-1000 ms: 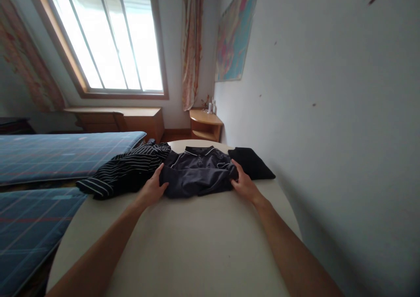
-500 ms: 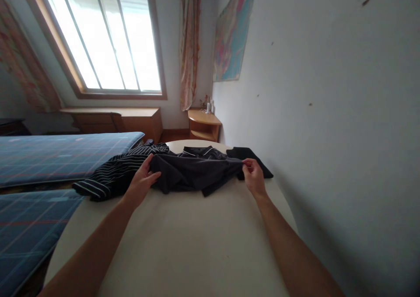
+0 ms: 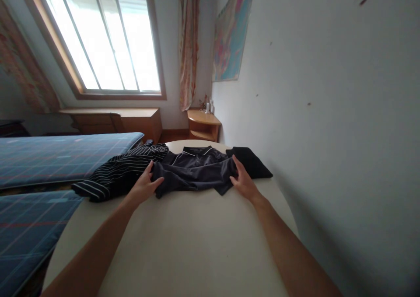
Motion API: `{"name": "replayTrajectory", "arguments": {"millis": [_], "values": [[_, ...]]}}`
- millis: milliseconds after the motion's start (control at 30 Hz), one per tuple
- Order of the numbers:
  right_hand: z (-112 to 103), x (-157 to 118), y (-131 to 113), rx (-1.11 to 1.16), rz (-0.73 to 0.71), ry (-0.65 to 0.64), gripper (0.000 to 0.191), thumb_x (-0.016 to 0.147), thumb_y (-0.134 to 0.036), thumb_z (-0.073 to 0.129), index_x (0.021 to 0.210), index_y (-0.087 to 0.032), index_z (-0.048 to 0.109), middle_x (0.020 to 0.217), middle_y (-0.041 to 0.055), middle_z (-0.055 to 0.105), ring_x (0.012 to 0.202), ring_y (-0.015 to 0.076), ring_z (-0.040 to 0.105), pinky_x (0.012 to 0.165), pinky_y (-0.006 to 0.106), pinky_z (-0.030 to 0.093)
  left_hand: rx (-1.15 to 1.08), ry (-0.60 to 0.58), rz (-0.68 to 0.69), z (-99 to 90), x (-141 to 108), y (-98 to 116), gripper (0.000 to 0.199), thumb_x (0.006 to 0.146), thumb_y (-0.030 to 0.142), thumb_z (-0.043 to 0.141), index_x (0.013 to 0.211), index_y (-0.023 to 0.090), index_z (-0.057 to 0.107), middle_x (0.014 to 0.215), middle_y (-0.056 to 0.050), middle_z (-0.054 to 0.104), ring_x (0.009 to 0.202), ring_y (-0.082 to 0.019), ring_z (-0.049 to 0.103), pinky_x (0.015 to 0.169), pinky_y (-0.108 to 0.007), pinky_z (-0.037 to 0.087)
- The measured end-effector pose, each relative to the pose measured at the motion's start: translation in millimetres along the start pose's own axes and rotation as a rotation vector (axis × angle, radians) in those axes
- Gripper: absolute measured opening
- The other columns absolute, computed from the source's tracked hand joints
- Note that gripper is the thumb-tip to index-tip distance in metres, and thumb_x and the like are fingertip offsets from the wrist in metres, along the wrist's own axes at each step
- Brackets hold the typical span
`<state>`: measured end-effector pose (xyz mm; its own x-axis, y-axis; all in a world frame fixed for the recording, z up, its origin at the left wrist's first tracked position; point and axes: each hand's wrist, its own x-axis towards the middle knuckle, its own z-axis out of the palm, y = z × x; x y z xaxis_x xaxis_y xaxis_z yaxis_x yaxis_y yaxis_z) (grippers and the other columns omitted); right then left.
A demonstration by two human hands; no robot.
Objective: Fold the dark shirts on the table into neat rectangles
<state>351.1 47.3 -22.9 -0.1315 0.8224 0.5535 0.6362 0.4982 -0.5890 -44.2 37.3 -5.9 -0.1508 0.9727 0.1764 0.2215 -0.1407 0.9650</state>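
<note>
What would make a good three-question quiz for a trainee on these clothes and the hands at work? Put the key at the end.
1. Multiple choice: which garment lies just to the left of the polo shirt?
A) a plain black one
B) a black one with white stripes
C) a red one
2. True or false: the left hand and the right hand are both touching the polo shirt.
3. Fill in: the polo shirt's collar is edged in ____.

Key: 1 B; 2 true; 3 white.
</note>
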Motion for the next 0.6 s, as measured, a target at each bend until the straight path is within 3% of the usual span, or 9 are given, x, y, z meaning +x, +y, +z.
{"name": "replayTrajectory", "arguments": {"millis": [67,133,233,333,433,533,600], "values": [[-1.0,-1.4,-0.1,-0.091,-0.007,-0.016,0.088,0.079,-0.015,0.056,0.157,-0.029,0.018,0.156,0.0079,0.033,0.144,0.0226,0.035,0.117,0.042,0.034,0.253,-0.055,0.003,-3.6,-7.8,3.6,0.104,0.069,0.036,0.077,0.156,0.017,0.025,0.079,-0.003,0.071,0.07,-0.022,0.069,0.067,-0.03,0.054],[-3.6,-2.2,-0.7,-0.17,0.048,0.0,0.09,0.077,-0.014,0.058,0.157,-0.03,0.02,0.147,0.0099,0.044,0.136,0.0246,0.045,0.112,0.043,0.04,0.522,-0.074,0.055,-8.0,-15.6,7.9,0.102,0.07,0.04,0.076,0.156,0.018,0.026,0.07,0.0,0.067,0.067,-0.023,0.069,0.067,-0.03,0.051],[-7.0,-2.9,-1.8,-0.248,0.171,0.003,0.088,0.077,-0.015,0.06,0.156,-0.026,0.023,0.124,0.0101,0.059,0.114,0.0259,0.061,0.097,0.042,0.051,0.739,-0.095,0.118,-11.5,-22.2,13.3,0.092,0.075,0.033,0.067,0.156,0.018,0.026,0.067,0.001,0.065,0.065,-0.023,0.067,0.067,-0.029,0.047],[-7.8,-3.0,-3.9,-0.285,0.267,-0.026,0.084,0.077,-0.015,0.061,0.154,-0.021,0.028,0.102,0.0068,0.066,0.092,0.0238,0.066,0.084,0.037,0.053,0.721,-0.078,0.159,-9.2,-21.2,18.7,0.078,0.078,0.027,0.057,0.151,0.017,0.033,0.074,-0.001,0.068,0.065,-0.022,0.067,0.066,-0.028,0.046],[-7.9,-1.0,-7.5,-0.243,0.258,-0.017,0.076,0.076,-0.011,0.056,0.149,-0.022,0.038,0.09,0.0022,0.066,0.079,0.0187,0.065,0.079,0.032,0.051,0.54,0.013,0.188,-6.3,-16.7,27.8,0.06,0.079,0.029,0.054,0.138,0.018,0.047,0.088,-0.005,0.07,0.067,-0.02,0.067,0.062,-0.027,0.048],[-10.8,3.6,-12.8,-0.113,0.196,0.113,0.061,0.076,-0.013,0.052,0.137,-0.02,0.052,0.088,0.0012,0.064,0.071,0.0156,0.06,0.075,0.03,0.051,0.417,0.194,0.187,-9.0,-14.6,41.6,0.034,0.08,0.034,0.055,0.109,0.018,0.065,0.089,-0.006,0.07,0.068,-0.02,0.067,0.064,-0.028,0.051],[-15.6,6.9,-16.4,-0.061,0.176,0.255,0.048,0.078,-0.018,0.052,0.124,-0.019,0.06,0.088,0.0031,0.064,0.072,0.0165,0.059,0.075,0.03,0.052,0.41,0.34,0.199,-14.0,-14.7,49.9,0.028,0.083,0.035,0.053,0.097,0.019,0.071,0.085,-0.005,0.071,0.072,-0.022,0.067,0.073,-0.032,0.053]]}}
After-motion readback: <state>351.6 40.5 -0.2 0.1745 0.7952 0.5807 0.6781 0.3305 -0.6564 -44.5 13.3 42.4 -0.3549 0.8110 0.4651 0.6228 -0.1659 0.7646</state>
